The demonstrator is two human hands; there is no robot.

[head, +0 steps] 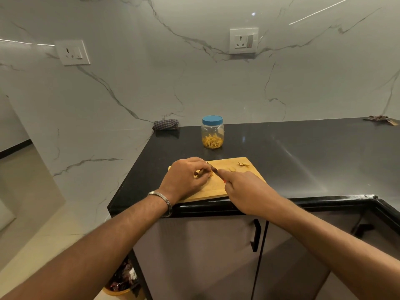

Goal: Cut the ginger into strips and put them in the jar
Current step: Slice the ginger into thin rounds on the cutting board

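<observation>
Left hand (186,176), fingers curled, pinning a small yellow ginger piece (209,174) on the wooden cutting board (216,187) at frame centre. Right hand (244,191) gripping a knife (214,169), forefinger along its spine, blade pointing up-left. Ginger's long axis: cannot tell. Above on the black tabletop (303,152), blue-lidded clear plastic jar (212,132) holding strips.
</observation>
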